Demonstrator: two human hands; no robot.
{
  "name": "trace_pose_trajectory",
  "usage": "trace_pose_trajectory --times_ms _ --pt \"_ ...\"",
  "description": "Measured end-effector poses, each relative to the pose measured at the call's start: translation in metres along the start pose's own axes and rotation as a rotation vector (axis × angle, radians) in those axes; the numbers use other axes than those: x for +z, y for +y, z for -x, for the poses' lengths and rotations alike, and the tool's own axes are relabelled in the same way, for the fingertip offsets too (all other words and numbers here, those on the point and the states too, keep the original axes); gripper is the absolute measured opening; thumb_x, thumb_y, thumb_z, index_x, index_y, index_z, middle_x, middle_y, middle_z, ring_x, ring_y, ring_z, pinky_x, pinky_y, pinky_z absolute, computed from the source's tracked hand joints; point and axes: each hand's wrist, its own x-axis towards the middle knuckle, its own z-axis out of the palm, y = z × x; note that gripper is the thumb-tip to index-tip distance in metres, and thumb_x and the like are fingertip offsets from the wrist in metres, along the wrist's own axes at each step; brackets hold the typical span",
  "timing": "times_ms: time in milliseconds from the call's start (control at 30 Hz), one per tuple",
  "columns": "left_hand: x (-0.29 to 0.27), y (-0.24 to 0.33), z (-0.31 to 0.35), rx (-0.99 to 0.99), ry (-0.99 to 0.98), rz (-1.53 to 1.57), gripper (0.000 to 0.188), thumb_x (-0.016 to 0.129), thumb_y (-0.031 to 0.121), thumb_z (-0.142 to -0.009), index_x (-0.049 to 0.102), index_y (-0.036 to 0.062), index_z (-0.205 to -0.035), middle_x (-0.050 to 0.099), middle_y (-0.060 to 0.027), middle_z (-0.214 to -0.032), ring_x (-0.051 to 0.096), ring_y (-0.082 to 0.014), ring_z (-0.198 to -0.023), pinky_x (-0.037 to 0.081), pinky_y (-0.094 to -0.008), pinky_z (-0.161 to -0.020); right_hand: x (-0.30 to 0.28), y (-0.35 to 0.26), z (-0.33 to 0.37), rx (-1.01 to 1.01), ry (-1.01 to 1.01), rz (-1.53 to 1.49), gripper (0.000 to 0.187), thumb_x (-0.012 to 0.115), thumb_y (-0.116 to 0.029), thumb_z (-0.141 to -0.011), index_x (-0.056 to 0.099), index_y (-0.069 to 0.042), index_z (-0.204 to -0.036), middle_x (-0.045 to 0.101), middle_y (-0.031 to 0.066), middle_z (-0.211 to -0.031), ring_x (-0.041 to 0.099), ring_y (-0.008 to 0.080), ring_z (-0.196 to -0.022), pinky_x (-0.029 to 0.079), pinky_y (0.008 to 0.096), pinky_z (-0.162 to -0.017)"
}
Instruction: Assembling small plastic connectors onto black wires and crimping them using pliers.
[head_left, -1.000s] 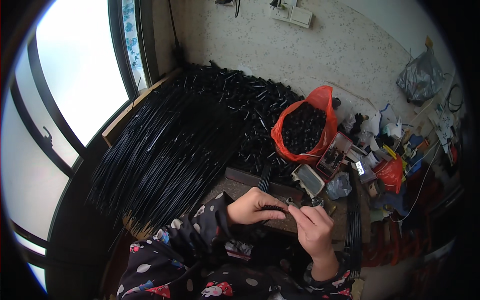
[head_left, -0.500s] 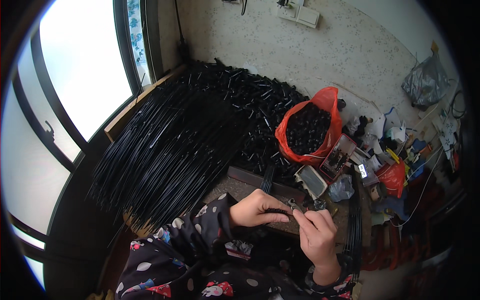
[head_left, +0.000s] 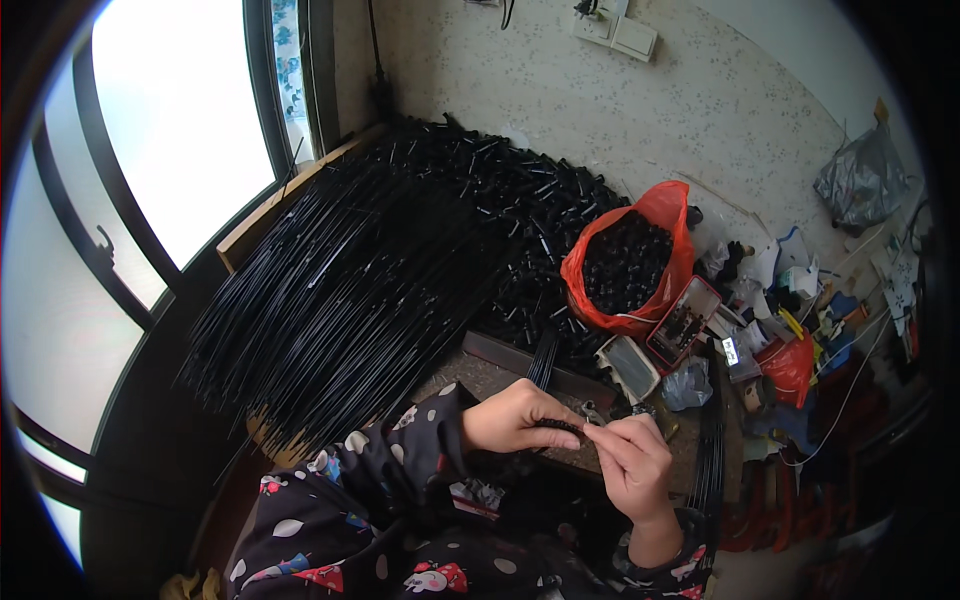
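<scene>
My left hand point(head_left: 520, 415) is closed, and a dark, knobbly row of small black pieces point(head_left: 558, 425) shows between its thumb and forefinger. My right hand point(head_left: 636, 465) meets it, thumb and forefinger pinched at the end of that row; whatever lies in the pinch is too small to make out. Just beyond the fingertips is a small metal fixture point(head_left: 594, 412) on the worktable point(head_left: 445, 378). A sheaf of thin black rods point(head_left: 543, 360) lies behind my left hand, and more black rods point(head_left: 708, 440) lie beside my right forearm.
A wide heap of long black rods point(head_left: 310, 300) fills the left side. Behind it are piled short black tubes point(head_left: 540, 190). A red plastic bag point(head_left: 670, 215) holds small black parts. Right of it stand an open red-rimmed box point(head_left: 690, 310), a clear-lidded case point(head_left: 630, 368) and a grey bag point(head_left: 688, 385).
The whole view has shifted slightly, so the surroundings sit a little further right and lower. My hands keep nearly the same pose, fingertips still together.
</scene>
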Motion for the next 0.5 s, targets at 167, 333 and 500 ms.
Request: trace_pose_trajectory --times_ms 167,333,500 --pt "-0.001 0.005 0.001 0.013 0.003 -0.005 0.028 0.065 0.018 -0.080 0.063 -0.0004 -0.100 0.065 -0.0159 -0.092 0.064 -0.0276 -0.083 0.051 -0.0310 -0.072 -0.006 0.001 -0.003 -0.045 -0.030 -0.044 0.022 0.064 0.008 -0.067 0.067 -0.002 -0.086 0.058 0.0077 -0.075 0.054 0.0210 -0.066 0.044 0.0275 -0.058" --pt "0.005 0.003 -0.003 0.060 -0.038 0.002 0.028 0.065 0.019 -0.081 0.063 -0.0001 -0.101 0.065 -0.0163 -0.092 0.064 -0.0289 -0.083 0.051 -0.0314 -0.073 -0.007 0.008 0.004 0.151 -0.046 -0.285 0.026 0.063 0.009 -0.064 0.067 -0.004 -0.085 0.059 0.0060 -0.076 0.054 0.0210 -0.069 0.046 0.0291 -0.060" --pt "0.008 0.000 -0.002 0.079 0.003 -0.021 0.029 0.065 0.019 -0.080 0.063 -0.0001 -0.101 0.064 -0.0168 -0.092 0.063 -0.0297 -0.083 0.051 -0.0317 -0.073 -0.007 -0.006 -0.002 -0.215 -0.030 0.187 0.028 0.064 0.007 -0.061 0.065 -0.003 -0.087 0.057 0.0061 -0.084 0.054 0.0239 -0.072 0.047 0.0313 -0.060"
